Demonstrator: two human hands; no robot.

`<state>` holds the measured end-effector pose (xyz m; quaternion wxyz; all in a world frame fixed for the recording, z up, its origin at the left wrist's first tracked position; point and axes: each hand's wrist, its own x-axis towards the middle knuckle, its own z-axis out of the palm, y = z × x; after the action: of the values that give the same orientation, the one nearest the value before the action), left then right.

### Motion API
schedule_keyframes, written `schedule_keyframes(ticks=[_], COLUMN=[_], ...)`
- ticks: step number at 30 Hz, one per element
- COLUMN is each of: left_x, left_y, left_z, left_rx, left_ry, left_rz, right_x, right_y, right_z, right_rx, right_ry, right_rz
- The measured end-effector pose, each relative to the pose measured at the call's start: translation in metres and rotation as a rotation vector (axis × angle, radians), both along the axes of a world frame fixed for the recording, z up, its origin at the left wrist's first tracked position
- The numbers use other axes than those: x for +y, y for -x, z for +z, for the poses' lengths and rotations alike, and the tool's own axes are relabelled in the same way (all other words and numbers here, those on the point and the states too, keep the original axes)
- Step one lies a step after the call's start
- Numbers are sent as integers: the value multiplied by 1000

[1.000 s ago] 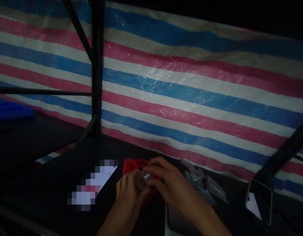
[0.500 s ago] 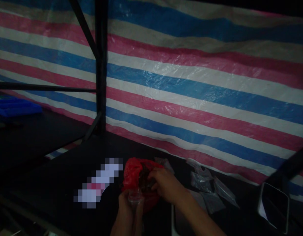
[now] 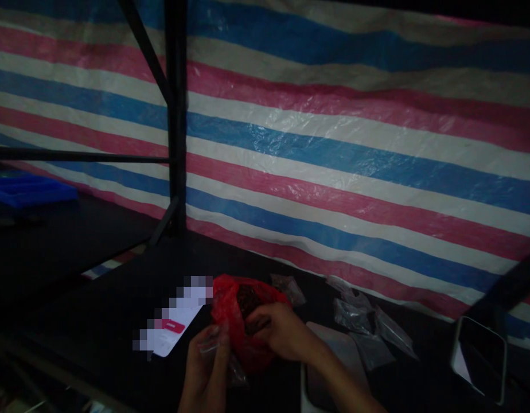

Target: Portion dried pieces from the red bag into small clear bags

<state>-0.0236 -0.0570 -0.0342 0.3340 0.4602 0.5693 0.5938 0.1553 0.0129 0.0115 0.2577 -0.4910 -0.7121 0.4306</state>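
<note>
While the right hand works in the red bag, the left pinches a clear pouch

Since the light is poor, detail is thin, but the hands sit apart at the lower middle of the frame. The left hand (image 3: 207, 370) pinches a small clear pouch (image 3: 207, 344) between thumb and fingertips, just left of the red plastic bag (image 3: 228, 312) on the black bench (image 3: 119, 298). The right hand (image 3: 284, 335) is curled shut at the bag's mouth, apparently on the dark contents (image 3: 246, 298). More clear pouches (image 3: 355, 315) lie to the right, a white card (image 3: 174, 332) lies to the left, and striped tarpaulin (image 3: 334, 143) hangs behind. Done well, this step seems to call for a small, firm pinch of the contents. The pouch mouth should be open and close beside the bag, so nothing drops onto the dark bench.
</note>
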Motion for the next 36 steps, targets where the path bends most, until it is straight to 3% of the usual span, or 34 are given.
schedule_keyframes(ticks=[6,10,13,16,19,21,24,28,31,34,36], left_x=[0,5,13,21,26,27,28,30,30,25,22], left_y=[-5,-9,-8,-5,-4,-4,-4,-4,-5,-4,-3], left_z=[9,12,5,-8,-21,-27,-34,-42,-45,-38,-26], left_rx=[-27,88,157,244,266,250,213,187,158,106,88], left_ry=[-3,6,3,-4,25,29,-25,-44,-46,-35,-24], left_rz=[-88,-82,-147,-242,-232,-213,-193,-158,-126,-19,39], right_x=[-2,-13,-28,-44,-56,-60,-63,-60,-50,-31,-17], right_y=[-19,-25,-16,-2,11,15,18,13,4,-1,2], right_z=[10,37,61,77,85,88,91,93,88,75,63], right_rx=[203,308,341,239,-19,-117,-120,-67,-69,-284,-438], right_ry=[63,49,40,-19,-261,-368,-381,-363,-399,-416,-391], right_rz=[-65,-38,7,7,22,70,97,91,11,-53,-42])
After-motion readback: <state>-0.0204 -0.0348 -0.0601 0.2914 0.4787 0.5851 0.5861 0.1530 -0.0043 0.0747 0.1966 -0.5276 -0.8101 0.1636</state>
